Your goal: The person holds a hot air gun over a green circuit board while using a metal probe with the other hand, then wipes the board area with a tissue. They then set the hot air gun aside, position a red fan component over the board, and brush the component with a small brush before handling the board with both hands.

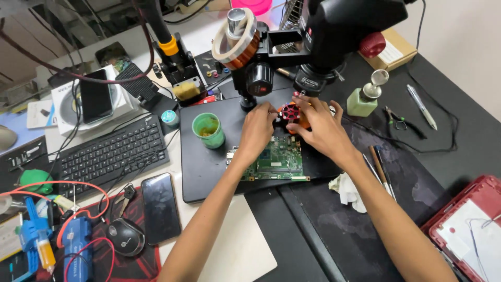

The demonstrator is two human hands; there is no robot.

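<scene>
Both hands, left hand [259, 125] and right hand [319, 128], pinch the small red-orange round fan [291, 113] at the far edge of the green circuit board [275, 159] on the black mat [201, 167]. Likely light, fragile; grip by rim.

Cluttered repair bench, seen from above.

Black mat [417, 177] covers the right of the bench; a paler top [240, 245] shows at the near edge. A plain light wall [464, 36] runs behind the right corner. Light is even and bright, with soft shadows. Left side holds a black keyboard [112, 154], mouse [124, 236] on a red pad [133, 261], and a dark phone [160, 208]. A red case [469, 224] sits at right.
</scene>
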